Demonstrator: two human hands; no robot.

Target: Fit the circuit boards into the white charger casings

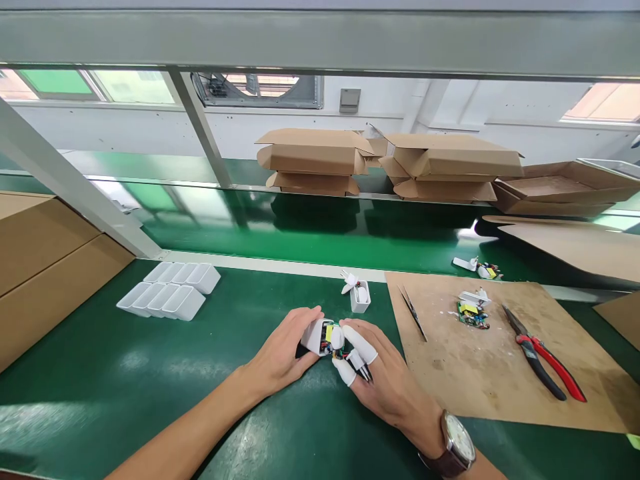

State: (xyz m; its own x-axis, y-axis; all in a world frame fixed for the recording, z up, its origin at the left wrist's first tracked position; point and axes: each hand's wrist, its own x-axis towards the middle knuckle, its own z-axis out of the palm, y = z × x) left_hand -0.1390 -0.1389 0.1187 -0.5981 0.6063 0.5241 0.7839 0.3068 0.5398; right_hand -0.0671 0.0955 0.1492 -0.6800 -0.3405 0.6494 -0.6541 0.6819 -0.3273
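Observation:
My left hand (286, 357) is closed around a white plastic charger housing (313, 337). A circuit board (331, 335) with a yellow part and wires sits partly in the housing's open end. My right hand (383, 373), with white finger cots on its fingertips, is closed on the board's outer end and a white plug piece with metal prongs (361, 367). How deep the board sits is hidden by my fingers. Just beyond my hands, another white housing (360, 297) stands upright with a plug part sticking out of it.
At left, several white housings (170, 290) lie in two rows. A brown board (450, 380) at right carries tweezers (413, 313), a circuit board (473, 313) and red-black pliers (543, 357). Another board assembly (480, 268) lies behind. Cardboard boxes (315, 160) stand beyond the green belt (300, 230).

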